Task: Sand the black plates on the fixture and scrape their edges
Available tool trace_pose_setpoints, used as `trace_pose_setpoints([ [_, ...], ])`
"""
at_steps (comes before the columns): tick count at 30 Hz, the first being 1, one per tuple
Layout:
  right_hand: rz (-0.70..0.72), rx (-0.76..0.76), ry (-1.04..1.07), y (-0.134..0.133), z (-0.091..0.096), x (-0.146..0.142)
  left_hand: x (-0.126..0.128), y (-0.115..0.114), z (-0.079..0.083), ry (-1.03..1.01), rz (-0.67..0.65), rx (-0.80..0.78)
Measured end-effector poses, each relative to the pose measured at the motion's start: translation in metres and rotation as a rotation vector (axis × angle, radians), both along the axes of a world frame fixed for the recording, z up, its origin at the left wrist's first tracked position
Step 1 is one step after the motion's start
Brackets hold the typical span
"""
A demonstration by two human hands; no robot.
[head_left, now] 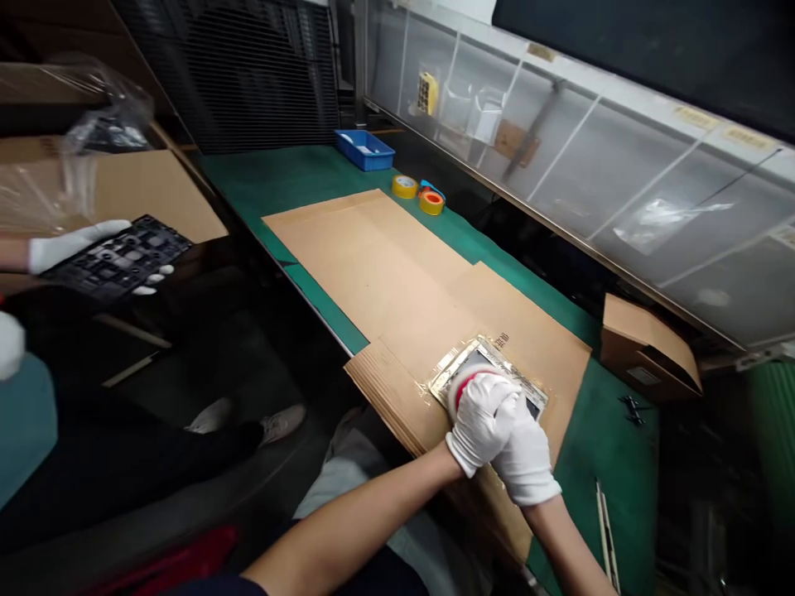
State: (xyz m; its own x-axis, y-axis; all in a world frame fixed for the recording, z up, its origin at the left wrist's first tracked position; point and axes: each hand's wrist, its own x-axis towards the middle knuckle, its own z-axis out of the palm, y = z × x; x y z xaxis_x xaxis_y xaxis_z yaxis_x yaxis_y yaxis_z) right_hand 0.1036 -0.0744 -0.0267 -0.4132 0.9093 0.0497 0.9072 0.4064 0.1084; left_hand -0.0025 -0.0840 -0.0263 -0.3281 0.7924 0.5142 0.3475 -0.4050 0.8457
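Observation:
My left hand, in a white glove, is closed on a round white pad with a red part. My right hand, also gloved in white, is closed against the left one over the same pad; its fingertips are partly hidden. Beneath the pad lies a flat rectangular panel with a light frame and a dark grey middle. Shiny clear tape surrounds the panel on a brown cardboard sheet. Both hands cover much of the panel's near side.
The cardboard rests on a green-topped table. Yellow tape rolls and a blue tray stand at the far end. On the right are a cardboard box and thin sticks. At left, a co-worker's gloved hands hold a dark panel.

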Motion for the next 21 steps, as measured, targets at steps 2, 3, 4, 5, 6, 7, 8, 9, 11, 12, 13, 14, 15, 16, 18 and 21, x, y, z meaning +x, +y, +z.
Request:
trace_pose_setpoints([
  [2,0.013,-0.023,-0.044,0.006,0.006,-0.031,-0.022,0.003,0.003,-0.022,0.04,-0.002],
  [3,0.024,-0.025,-0.053,0.007,0.008,-0.039,-0.027,0.005,0.004,-0.029,0.052,-0.002],
  [4,0.031,-0.021,-0.049,0.008,0.008,-0.04,-0.028,0.006,0.005,-0.035,0.061,-0.002],
  [5,0.029,-0.015,-0.037,0.006,0.008,-0.036,-0.025,0.006,0.005,-0.034,0.059,-0.007],
  [6,0.015,-0.012,-0.029,0.004,0.006,-0.026,-0.018,0.005,0.004,-0.03,0.046,-0.014],
  [7,-0.003,-0.009,-0.02,0.0,0.004,-0.012,-0.008,0.004,0.004,-0.023,0.02,-0.022],
  [8,-0.022,-0.004,-0.005,-0.005,0.002,0.005,0.004,0.002,0.003,-0.016,-0.014,-0.028],
  [9,-0.041,0.004,0.017,-0.011,0.001,0.022,0.016,0.0,0.002,-0.011,-0.055,-0.028],
  [11,-0.068,0.021,0.06,-0.02,-0.001,0.049,0.034,-0.004,0.001,-0.012,-0.133,-0.022],
  [12,-0.072,0.028,0.073,-0.023,-0.001,0.056,0.039,-0.006,0.0,-0.016,-0.157,-0.019],
  [13,-0.072,0.032,0.073,-0.024,0.0,0.056,0.039,-0.006,0.0,-0.02,-0.169,-0.017],
  [14,-0.07,0.03,0.054,-0.023,0.0,0.05,0.034,-0.006,-0.001,-0.026,-0.168,-0.019],
  [15,-0.061,0.021,0.024,-0.02,0.001,0.038,0.026,-0.005,-0.003,-0.032,-0.151,-0.024],
  [16,-0.047,0.004,-0.011,-0.015,0.003,0.021,0.014,-0.003,-0.004,-0.043,-0.117,-0.027],
  [18,-0.008,-0.033,-0.074,-0.003,0.007,-0.018,-0.014,0.002,-0.006,-0.071,-0.027,-0.021],
  [21,0.056,-0.058,-0.083,0.015,0.014,-0.061,-0.045,0.012,-0.006,-0.089,0.063,-0.013],
])
